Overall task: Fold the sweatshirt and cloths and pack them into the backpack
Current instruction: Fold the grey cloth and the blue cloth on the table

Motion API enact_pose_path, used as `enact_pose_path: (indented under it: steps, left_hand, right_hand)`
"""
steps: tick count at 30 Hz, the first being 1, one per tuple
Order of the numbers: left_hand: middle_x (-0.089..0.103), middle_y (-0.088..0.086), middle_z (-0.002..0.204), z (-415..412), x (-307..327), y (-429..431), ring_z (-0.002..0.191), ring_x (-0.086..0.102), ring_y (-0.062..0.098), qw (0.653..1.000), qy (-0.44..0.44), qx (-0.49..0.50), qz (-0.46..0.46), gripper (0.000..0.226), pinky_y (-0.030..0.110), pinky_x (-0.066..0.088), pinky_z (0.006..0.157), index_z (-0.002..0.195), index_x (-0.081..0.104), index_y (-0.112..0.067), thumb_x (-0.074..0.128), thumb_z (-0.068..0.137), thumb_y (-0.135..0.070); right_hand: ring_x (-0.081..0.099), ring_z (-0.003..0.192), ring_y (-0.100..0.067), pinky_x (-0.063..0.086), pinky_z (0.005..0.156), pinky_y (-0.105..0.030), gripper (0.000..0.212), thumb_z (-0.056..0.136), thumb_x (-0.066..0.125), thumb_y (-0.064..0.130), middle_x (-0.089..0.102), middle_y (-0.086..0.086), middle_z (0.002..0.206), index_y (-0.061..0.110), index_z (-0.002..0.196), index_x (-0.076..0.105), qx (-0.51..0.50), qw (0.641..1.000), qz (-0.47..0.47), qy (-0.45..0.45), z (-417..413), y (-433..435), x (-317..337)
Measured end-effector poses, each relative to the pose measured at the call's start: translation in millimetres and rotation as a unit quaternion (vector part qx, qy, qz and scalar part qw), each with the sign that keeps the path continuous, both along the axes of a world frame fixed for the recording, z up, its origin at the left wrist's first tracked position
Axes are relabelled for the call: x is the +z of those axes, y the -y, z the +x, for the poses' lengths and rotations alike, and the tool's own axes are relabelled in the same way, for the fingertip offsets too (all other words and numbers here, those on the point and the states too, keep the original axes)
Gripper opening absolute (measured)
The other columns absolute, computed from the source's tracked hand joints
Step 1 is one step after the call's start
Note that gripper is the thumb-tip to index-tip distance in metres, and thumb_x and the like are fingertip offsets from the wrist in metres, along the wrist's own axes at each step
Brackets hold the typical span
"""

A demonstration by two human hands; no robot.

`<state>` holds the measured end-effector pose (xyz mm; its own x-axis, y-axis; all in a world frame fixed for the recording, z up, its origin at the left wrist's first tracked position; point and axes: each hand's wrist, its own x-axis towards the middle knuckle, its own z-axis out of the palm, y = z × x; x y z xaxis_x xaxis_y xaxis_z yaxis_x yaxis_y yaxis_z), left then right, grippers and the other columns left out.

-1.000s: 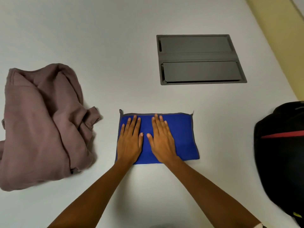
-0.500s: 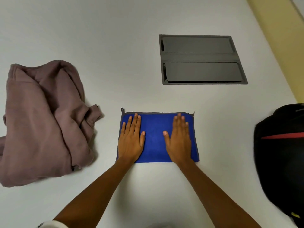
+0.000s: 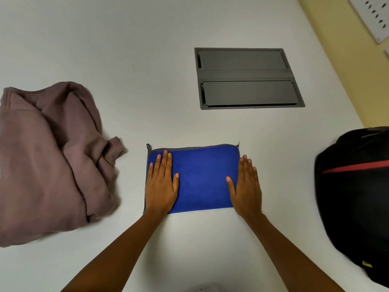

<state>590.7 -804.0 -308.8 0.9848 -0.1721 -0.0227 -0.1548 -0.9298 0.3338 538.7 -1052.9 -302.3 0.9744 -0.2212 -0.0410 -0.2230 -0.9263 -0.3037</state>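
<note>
Where the white tabletop (image 3: pixel 126 60) comes nearest the person, a rectangular blue microfibre cloth with a thin grey hem (image 3: pixel 202 178) lies folded flat, long side running left to right. Its surface is smooth and unwrinkled, the grey edging shows along the far and left sides, and a small loop sticks up at the far left corner.

The left hand (image 3: pixel 162 186) rests palm down on the left end of the blue cloth, fingers straight and close together, gripping nothing. The right hand (image 3: pixel 246 186) is likewise flat and outstretched at the right end. Its thumb lies on the blue fabric while its fingers lie along and just past the right edge, on the tabletop.

To the left, well apart from the cloth, a dusty-pink cotton sweatshirt (image 3: pixel 48 161) sits in a crumpled, unfolded heap. At the right edge a black fabric backpack with a red stripe (image 3: pixel 357 197) rests on the tabletop. A grey rectangular panel (image 3: pixel 246 79) is set into the tabletop on the far side.

A second ago both hands lay side by side on the left half of the cloth. Half a second ago the right hand had slid onto the right part. Now it has reached the right edge, leaving the blue middle uncovered, while the left hand has kept its place.
</note>
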Motion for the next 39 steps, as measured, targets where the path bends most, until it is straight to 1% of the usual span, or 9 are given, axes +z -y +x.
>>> enact_pose_path:
  steps: [4,7,11,17,22,26,29,33,39]
  left_hand:
    - [0.018,0.006,0.159,-19,4,7,0.147,0.015,0.024,0.999,-0.007,0.029,-0.022,0.066,0.037,0.002,0.120,0.152,0.020,-0.008,0.017,0.097,-0.044]
    - [0.032,0.009,0.154,-21,12,16,0.143,0.026,0.028,1.000,0.006,0.014,-0.025,0.063,0.038,0.005,0.119,0.149,0.030,-0.007,0.023,0.097,-0.043]
    - [0.053,0.006,0.139,6,27,39,0.134,0.042,0.030,0.990,0.088,-0.113,-0.008,0.045,0.046,0.025,0.116,0.138,0.050,-0.011,0.035,0.099,-0.027]
    - [0.063,0.003,0.125,70,44,96,0.112,0.058,0.027,0.946,0.044,-0.307,-0.091,0.045,0.040,0.046,0.095,0.135,0.054,-0.016,0.051,0.091,-0.007]
    - [0.056,-0.001,0.136,98,43,130,0.126,0.048,0.023,0.908,0.050,-0.415,0.031,0.041,0.038,0.027,0.104,0.135,0.053,-0.022,0.050,0.096,-0.010]
    - [0.065,0.003,0.122,103,38,136,0.113,0.059,0.026,0.865,0.122,-0.482,0.063,0.037,0.044,0.035,0.102,0.121,0.065,-0.017,0.067,0.085,-0.006]
    - [0.068,0.005,0.113,107,39,138,0.107,0.061,0.026,0.857,0.161,-0.483,0.079,0.036,0.044,0.037,0.102,0.114,0.068,-0.016,0.072,0.080,-0.005]
    - [0.069,0.002,0.098,111,45,142,0.094,0.063,0.024,0.844,0.182,-0.492,0.115,0.034,0.040,0.044,0.093,0.102,0.070,-0.017,0.079,0.071,-0.007]
    - [0.066,0.004,0.105,109,43,146,0.108,0.059,0.028,0.867,0.166,-0.457,0.110,0.031,0.048,0.040,0.098,0.103,0.067,-0.014,0.076,0.075,-0.010]
  right_hand:
    - [0.023,0.145,-0.025,0.022,0.118,-0.039,0.068,0.099,0.024,0.049,0.027,-0.010,0.156,0.004,0.150,0.024,-0.040,0.999,0.033,0.019,-7,-7,8]
    - [0.049,0.128,-0.034,0.041,0.105,-0.044,0.054,0.097,0.037,0.031,0.050,-0.017,0.141,-0.001,0.139,0.044,-0.058,0.996,0.005,0.066,-22,-14,17]
    - [0.065,0.092,-0.035,0.053,0.076,-0.043,0.041,0.078,0.072,0.005,0.066,-0.019,0.111,-0.002,0.118,0.062,-0.095,0.991,-0.082,0.050,-51,-18,23]
    - [0.060,0.067,-0.031,0.051,0.052,-0.035,0.044,0.070,0.083,0.007,0.062,-0.021,0.087,-0.006,0.107,0.063,-0.164,0.985,-0.048,-0.022,-60,-24,33]
    - [0.064,0.086,-0.025,0.048,0.065,-0.028,0.033,0.092,0.062,0.017,0.058,-0.013,0.111,0.003,0.121,0.053,-0.231,0.967,0.030,-0.102,-44,-18,49]
    - [0.057,0.080,-0.017,0.045,0.065,-0.023,0.017,0.095,0.059,0.013,0.058,-0.010,0.106,0.005,0.109,0.056,-0.237,0.963,0.032,-0.120,-41,-10,52]
    - [0.049,0.076,-0.012,0.041,0.064,-0.022,0.011,0.094,0.059,0.013,0.059,-0.010,0.102,0.005,0.102,0.060,-0.237,0.963,0.038,-0.122,-40,-5,52]
    - [0.056,0.081,-0.020,0.048,0.065,-0.027,0.010,0.090,0.064,0.010,0.058,-0.012,0.101,0.005,0.099,0.061,-0.233,0.966,0.047,-0.099,-40,-7,54]
    - [0.061,0.082,-0.018,0.049,0.067,-0.024,0.011,0.094,0.059,0.012,0.062,-0.010,0.096,0.004,0.101,0.057,-0.240,0.960,0.059,-0.135,-41,-10,55]
